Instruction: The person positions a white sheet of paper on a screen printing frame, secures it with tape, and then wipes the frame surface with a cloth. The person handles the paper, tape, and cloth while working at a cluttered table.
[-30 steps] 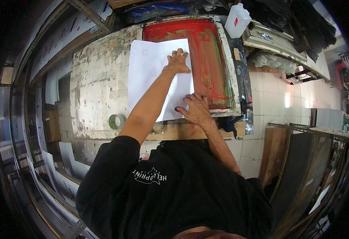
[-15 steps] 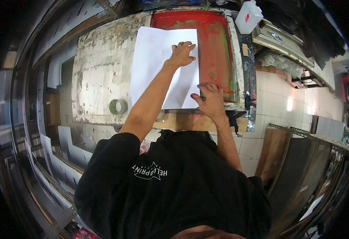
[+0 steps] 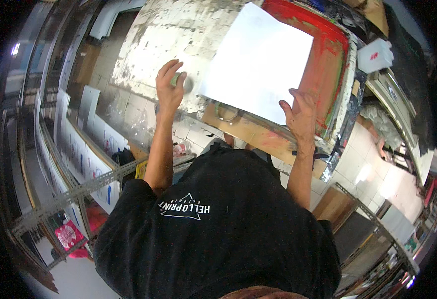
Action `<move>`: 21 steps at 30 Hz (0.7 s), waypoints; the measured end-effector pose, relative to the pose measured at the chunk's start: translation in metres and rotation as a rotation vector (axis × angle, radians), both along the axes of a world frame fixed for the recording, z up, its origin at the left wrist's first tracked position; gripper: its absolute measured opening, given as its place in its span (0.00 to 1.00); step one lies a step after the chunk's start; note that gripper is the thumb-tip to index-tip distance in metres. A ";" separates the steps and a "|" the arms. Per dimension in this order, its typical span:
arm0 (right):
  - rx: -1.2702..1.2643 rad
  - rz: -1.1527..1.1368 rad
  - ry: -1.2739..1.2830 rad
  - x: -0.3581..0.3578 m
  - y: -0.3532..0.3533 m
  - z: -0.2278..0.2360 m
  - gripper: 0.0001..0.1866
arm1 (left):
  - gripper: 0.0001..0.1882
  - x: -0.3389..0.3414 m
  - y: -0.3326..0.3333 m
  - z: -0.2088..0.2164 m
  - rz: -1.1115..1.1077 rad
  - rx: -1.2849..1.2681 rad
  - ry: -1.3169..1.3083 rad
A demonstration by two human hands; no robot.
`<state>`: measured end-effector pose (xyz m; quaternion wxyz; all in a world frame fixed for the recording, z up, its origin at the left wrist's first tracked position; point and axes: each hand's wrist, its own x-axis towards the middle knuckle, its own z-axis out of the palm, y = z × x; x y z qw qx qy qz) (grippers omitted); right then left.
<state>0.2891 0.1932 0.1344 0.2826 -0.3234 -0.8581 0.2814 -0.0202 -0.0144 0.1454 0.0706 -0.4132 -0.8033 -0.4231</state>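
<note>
A large white sheet of paper (image 3: 258, 65) lies tilted over the left part of a red-stained screen frame (image 3: 345, 84). My right hand (image 3: 302, 117) rests at the sheet's near right corner, its thumb and index finger stretched out and apart. To the left of the sheet, my left hand (image 3: 168, 92) is at a small roll of tape (image 3: 188, 83), greenish on one side and blurred. Its thumb and fingers close around the roll's left side. The frame stands on a worktable with a whitish, paint-worn top (image 3: 178, 35).
Along the table's near edge runs a wooden board (image 3: 248, 130). A white plastic jug (image 3: 375, 56) stands beyond the frame on the right, near a small cabinet (image 3: 398, 104). Metal racks with leaning panels (image 3: 86, 154) fill the left side. More boards (image 3: 335, 204) lean at the lower right.
My left hand has left the paper and moved left and nearer to the tape roll, closing on it. My right hand stays at the sheet's near right corner. The whole view has turned.
</note>
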 end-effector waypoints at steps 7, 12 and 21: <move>-0.067 0.302 0.078 -0.085 -0.052 0.021 0.17 | 0.13 -0.010 -0.104 -0.054 0.306 0.007 -0.055; -0.188 0.554 0.088 -0.169 -0.113 0.018 0.15 | 0.16 -0.023 -0.134 -0.085 0.295 0.014 -0.183; 0.381 0.597 -0.461 -0.287 -0.173 -0.074 0.09 | 0.27 -0.052 -0.143 -0.087 0.125 -0.006 -0.582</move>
